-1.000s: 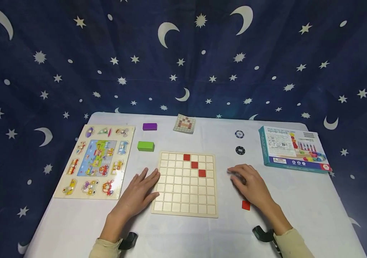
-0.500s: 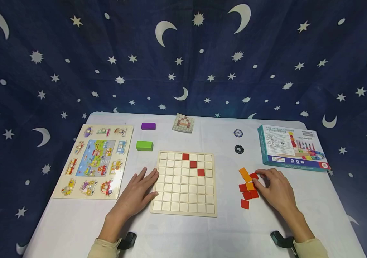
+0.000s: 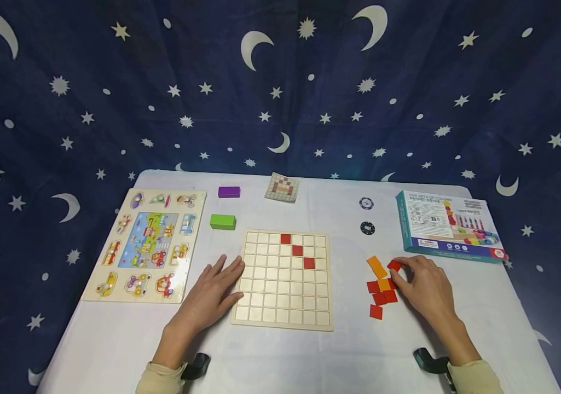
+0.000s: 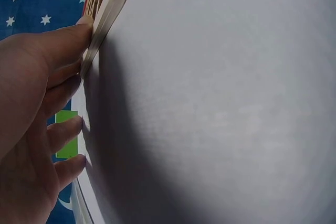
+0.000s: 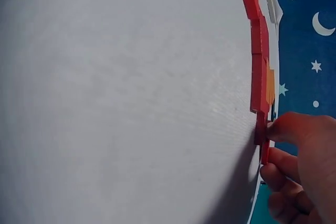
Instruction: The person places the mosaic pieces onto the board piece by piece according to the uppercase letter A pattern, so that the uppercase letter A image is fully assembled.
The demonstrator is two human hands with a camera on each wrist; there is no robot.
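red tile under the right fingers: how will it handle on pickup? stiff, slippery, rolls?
The red tile, pinched by the right hand, looks rigid: flat, straight edges in the right wrist view. Probably light, being thin. Square, so unlikely to roll. Lying flat on the white table, its thin edges may be fiddly to grip.

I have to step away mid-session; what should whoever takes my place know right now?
Left hand: flat on the table, fingers against the left edge of the grid board.
Right hand: pinches a red tile at the loose tiles to the board's right.
Done: three red tiles in a diagonal on the board.
Left: all other cells are bare; red and orange tiles wait.
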